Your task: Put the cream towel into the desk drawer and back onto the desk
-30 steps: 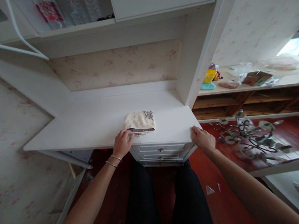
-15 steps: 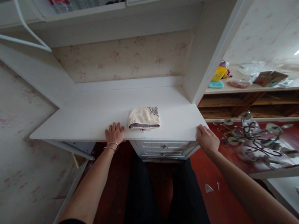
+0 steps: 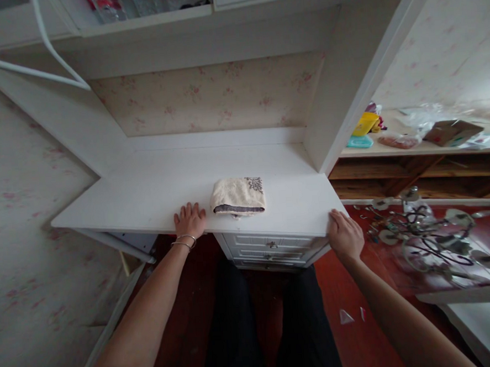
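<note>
My left hand [image 3: 190, 220] lies flat at the front edge of the white desk [image 3: 162, 183], fingers spread and a bangle at the wrist. At the desk's right front corner, my right hand [image 3: 344, 234] is curled over the edge and grips it. Between the two hands, nearer the left one, a folded cream cloth [image 3: 237, 195] with a dark border and a dark printed motif rests on the desktop. Neither hand touches the cloth. Below the desktop is a white drawer unit [image 3: 271, 248] with small knobs.
A white hutch panel [image 3: 338, 78] rises at the right and a white bent tube [image 3: 59, 76] hangs at upper left. A chandelier [image 3: 435, 238] lies on the red floor to the right. Beyond it, a low wooden shelf [image 3: 394, 171] carries a box [image 3: 453, 132] and plastic bags.
The view has shifted slightly, so everything sits a little farther right and lower. Both hands keep their places on the desk, and the cloth has not moved on it.
</note>
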`<state>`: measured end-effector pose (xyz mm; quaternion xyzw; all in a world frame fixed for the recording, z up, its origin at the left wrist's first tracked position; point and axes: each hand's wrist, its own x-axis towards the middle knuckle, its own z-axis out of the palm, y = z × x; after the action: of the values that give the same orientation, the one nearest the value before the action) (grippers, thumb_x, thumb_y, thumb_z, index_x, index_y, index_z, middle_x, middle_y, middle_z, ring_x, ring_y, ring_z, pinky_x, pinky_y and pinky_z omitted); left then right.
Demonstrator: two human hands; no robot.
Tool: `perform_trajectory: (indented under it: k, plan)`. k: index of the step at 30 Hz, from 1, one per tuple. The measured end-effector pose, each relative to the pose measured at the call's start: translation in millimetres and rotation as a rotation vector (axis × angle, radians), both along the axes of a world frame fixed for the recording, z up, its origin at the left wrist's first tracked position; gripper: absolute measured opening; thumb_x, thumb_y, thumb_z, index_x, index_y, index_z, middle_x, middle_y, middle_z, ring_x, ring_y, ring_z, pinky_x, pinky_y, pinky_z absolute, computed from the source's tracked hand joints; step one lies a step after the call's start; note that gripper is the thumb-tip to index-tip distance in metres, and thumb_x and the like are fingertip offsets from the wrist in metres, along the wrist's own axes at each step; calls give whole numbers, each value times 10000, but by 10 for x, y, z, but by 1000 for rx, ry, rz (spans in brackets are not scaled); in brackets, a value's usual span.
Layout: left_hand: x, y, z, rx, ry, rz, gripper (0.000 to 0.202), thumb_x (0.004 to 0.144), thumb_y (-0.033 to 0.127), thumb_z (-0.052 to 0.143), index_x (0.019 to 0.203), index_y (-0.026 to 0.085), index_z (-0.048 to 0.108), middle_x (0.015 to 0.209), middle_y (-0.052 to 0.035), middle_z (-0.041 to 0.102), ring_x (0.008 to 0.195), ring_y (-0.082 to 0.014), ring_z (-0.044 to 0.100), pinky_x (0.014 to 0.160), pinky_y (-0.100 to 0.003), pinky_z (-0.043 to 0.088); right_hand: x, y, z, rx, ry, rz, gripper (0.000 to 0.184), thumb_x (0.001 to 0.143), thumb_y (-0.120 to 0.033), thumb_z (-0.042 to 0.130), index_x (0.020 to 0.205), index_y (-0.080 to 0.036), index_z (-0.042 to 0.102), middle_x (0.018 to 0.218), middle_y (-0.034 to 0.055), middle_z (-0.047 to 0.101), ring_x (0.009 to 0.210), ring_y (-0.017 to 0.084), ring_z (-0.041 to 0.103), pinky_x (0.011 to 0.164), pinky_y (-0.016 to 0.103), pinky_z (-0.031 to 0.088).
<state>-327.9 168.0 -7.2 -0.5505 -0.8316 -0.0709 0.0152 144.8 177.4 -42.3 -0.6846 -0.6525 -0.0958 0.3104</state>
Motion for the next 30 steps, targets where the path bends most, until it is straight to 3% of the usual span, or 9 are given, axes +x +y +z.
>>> perform_trajectory:
  k: [30]
  plan:
    - [-11,5,-37,36,51,-22,567,938,481,227,1405,230,426,1501,-90,360,1369,-307,289,1094,-566,219,8,13,-55,40,43,-6,373,927,-247,352,1122,-168,660,1237,80,642,1189,201,545,1070,352,325]
